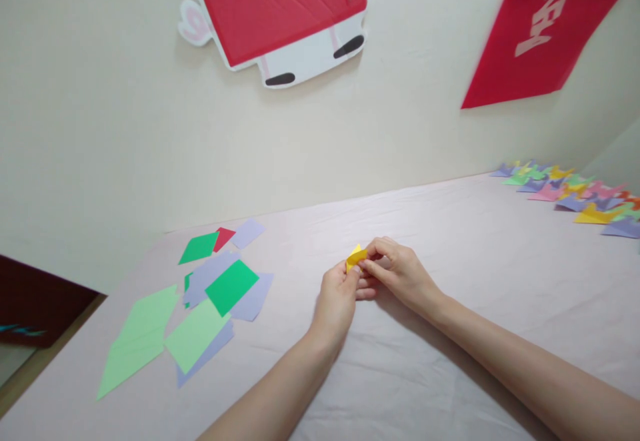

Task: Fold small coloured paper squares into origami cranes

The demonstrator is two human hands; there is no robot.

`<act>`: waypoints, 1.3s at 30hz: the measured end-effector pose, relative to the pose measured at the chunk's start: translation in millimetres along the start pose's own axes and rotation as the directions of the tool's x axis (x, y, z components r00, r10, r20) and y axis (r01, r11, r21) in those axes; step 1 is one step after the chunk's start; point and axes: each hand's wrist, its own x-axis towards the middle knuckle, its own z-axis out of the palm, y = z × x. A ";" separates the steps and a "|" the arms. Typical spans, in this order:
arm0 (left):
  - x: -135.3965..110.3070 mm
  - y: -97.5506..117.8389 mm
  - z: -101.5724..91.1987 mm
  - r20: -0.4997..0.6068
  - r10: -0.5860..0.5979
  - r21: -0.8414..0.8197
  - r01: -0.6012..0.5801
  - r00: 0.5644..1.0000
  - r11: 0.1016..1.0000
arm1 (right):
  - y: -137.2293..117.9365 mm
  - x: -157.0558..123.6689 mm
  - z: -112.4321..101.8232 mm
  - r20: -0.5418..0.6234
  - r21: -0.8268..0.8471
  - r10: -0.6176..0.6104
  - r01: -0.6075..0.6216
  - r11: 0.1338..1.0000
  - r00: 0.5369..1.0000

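Cream wall (100, 127) at back; pale cloth-covered table (475, 274) in front of it, running from lower left to far right. On the wall: a red and white paper cutout (285, 21) at top centre and a red banner (540, 34) with pale lettering at upper right, tilted in view.

Left hand (339, 301) and right hand (403, 275) meet near the middle of the table, low over the cloth. Between them is a small yellow folded paper (356, 256).
- Left hand: thumb and fingertips closed on the lower edge of the piece.
- Right hand: thumb and forefinger pinching its right side, other fingers curled under.
- The two hands touch at the fingers.
- A pointed corner of the yellow piece stands up above the fingertips. The rest is hidden by fingers, so the fold shape cannot be told.
- Both forearms are bare and enter from the bottom edge.

Left of the hands, well apart: loose flat sheets (230, 287), scattered and overlapping on the table. Colours are light green, darker green and lilac, with one small red sheet (223, 237) at the far end of the scatter.

Far right end of the table, by the wall: a cluster of folded paper figures (575, 194) in lilac, green, yellow, pink and orange, lying close together.

Lower left, beyond the table edge: a dark red object (35, 301), identity unclear.
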 end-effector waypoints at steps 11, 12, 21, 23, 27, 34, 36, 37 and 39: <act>4.8 3.7 -5.2 0.194 -0.039 0.194 0.000 0.980 0.981 | -2.6 1.1 -4.3 0.099 -0.075 -0.154 0.161 0.984 0.983; 4.3 5.4 -5.4 0.208 -0.052 0.187 0.012 0.977 0.982 | -2.2 1.2 -4.6 0.096 -0.053 -0.172 0.177 0.983 0.980; 2.3 12.9 -7.6 0.274 -0.103 0.165 0.059 0.956 0.985 | -1.8 2.2 -8.2 0.098 0.151 -0.098 0.083 0.985 0.990; 2.1 14.1 -8.6 0.272 -0.113 0.176 0.066 0.956 0.982 | -1.7 3.0 -8.9 0.121 0.178 -0.044 0.022 0.984 0.992; 1.6 15.2 -9.6 0.260 -0.096 0.186 0.048 0.961 0.981 | 0.0 2.7 -7.7 0.159 0.253 0.034 -0.074 0.965 0.987; 2.8 4.4 -14.1 0.163 -0.030 0.208 -0.005 0.986 0.978 | -1.4 -1.3 -4.1 0.127 0.323 0.121 -0.157 0.933 0.984; 2.1 2.0 -14.9 0.106 0.035 0.247 -0.060 0.994 0.967 | -3.5 -1.0 -4.4 0.097 0.306 0.151 -0.174 0.936 0.984; 1.5 1.5 -15.1 0.082 0.066 0.265 -0.086 0.994 0.960 | -4.4 -0.7 -4.6 0.090 0.299 0.167 -0.187 0.936 0.982; 0.1 1.8 -14.9 0.056 0.105 0.287 -0.117 0.993 0.951 | -5.4 -0.2 -4.7 0.088 0.293 0.190 -0.208 0.933 0.978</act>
